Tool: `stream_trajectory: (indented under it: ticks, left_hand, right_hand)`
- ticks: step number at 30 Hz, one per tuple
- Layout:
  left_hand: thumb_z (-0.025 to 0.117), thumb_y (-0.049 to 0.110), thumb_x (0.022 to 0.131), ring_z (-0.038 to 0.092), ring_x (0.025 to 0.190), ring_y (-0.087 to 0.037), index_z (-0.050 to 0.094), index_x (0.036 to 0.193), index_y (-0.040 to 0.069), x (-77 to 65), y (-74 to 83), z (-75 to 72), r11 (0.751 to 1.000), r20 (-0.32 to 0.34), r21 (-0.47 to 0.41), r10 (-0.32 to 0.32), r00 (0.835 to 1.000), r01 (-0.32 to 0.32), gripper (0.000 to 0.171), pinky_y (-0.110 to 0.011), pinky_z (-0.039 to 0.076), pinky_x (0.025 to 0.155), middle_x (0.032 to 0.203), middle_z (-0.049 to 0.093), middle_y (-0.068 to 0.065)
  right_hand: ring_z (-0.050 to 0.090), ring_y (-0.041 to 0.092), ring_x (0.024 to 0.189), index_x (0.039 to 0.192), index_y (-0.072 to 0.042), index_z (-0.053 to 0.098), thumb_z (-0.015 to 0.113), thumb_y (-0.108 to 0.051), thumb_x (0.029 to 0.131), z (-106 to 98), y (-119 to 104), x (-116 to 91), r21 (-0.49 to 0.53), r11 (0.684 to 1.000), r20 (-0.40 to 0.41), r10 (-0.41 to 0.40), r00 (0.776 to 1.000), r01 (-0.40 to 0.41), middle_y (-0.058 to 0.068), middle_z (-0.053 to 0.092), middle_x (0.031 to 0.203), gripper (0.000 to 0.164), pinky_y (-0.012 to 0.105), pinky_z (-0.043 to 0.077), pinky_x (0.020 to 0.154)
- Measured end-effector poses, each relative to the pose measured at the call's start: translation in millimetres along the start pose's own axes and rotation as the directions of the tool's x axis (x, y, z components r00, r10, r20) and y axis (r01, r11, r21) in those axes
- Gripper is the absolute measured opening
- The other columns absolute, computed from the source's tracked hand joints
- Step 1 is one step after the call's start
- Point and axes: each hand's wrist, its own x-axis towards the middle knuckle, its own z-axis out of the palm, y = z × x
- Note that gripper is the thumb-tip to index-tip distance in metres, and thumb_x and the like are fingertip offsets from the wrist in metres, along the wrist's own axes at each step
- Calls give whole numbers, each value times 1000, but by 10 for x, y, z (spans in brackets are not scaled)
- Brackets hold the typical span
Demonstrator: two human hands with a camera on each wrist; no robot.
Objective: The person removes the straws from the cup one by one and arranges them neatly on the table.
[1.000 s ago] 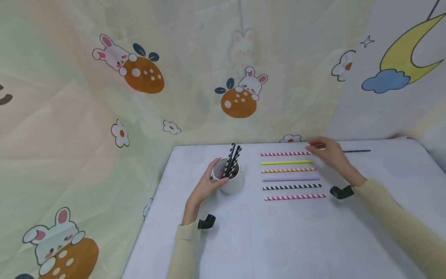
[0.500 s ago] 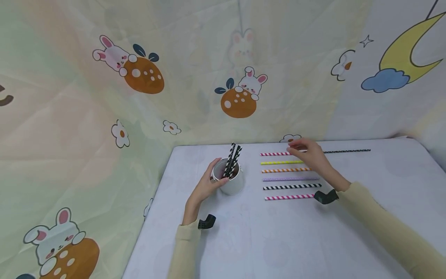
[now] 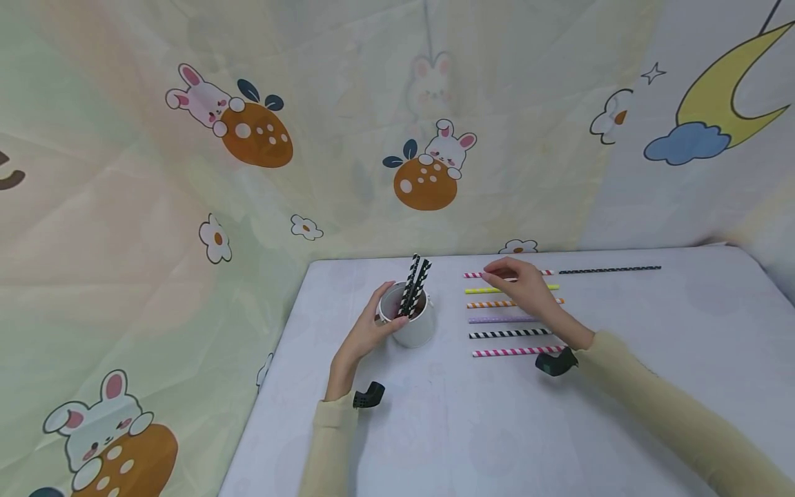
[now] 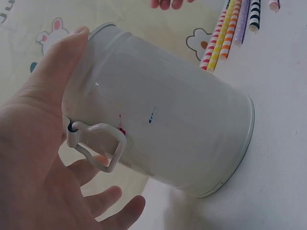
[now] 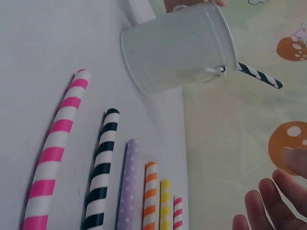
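My left hand (image 3: 362, 336) grips a small white metal bucket (image 3: 415, 333) by its rim, thumb on the near side. Several black-and-white paper straws (image 3: 415, 286) lean upright in the bucket. To its right, a column of straws lies on the table: red-striped (image 3: 472, 275), yellow (image 3: 478, 290), orange-striped (image 3: 487, 304), purple dotted (image 3: 497, 319), black-striped (image 3: 506, 334) and pink-striped (image 3: 503, 353). Above the far straws hovers my right hand (image 3: 528, 290), fingers loosely bent. In the right wrist view, its fingers (image 5: 269, 196) have nothing between them.
A black patterned straw (image 3: 611, 270) lies along the table's far edge, right of the column. Behind the white table (image 3: 459, 428) hangs a cloth backdrop (image 3: 348, 124) printed with rabbits. Black wrist cameras (image 3: 557, 362) jut below the sleeves.
My right hand has moved left over the straw column, towards the bucket, uncovering the black patterned straw at the far right. The left hand and bucket have stayed put.
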Motion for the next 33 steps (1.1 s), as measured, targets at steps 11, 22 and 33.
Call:
stream_trajectory:
  ticks: [11, 22, 33]
  left_hand:
    - [79, 46, 84, 27, 151, -30, 29, 155, 40, -10, -19, 18, 1000, -33, -4, 9, 999, -9, 86, -65, 24, 118, 164, 30, -3]
    - [79, 49, 83, 30, 149, -28, 29, 153, 45, -13, -27, 20, 1000, -40, -6, 11, 999, -12, 85, -63, 26, 118, 162, 32, 0]
    - [79, 47, 84, 32, 149, -28, 29, 153, 45, -9, -26, 23, 1000, -40, -12, 3, 999, -3, 85, -64, 25, 119, 160, 34, 0]
  right_hand:
    - [64, 23, 109, 117, -14, 69, 70, -36, 95, 303, -189, 55, 79, 996, 42, 26, 999, -29, 4, 71, 116, 31, 41, 54, 93]
    - [65, 23, 108, 117, -14, 70, 70, -38, 95, 591, -373, 72, 174, 983, 78, 39, 996, -52, 4, 71, 116, 32, 38, 54, 89]
    - [65, 23, 108, 122, -10, 68, 69, -33, 96, 860, -455, 102, 253, 965, 82, 51, 995, -71, 7, 68, 121, 34, 38, 54, 94]
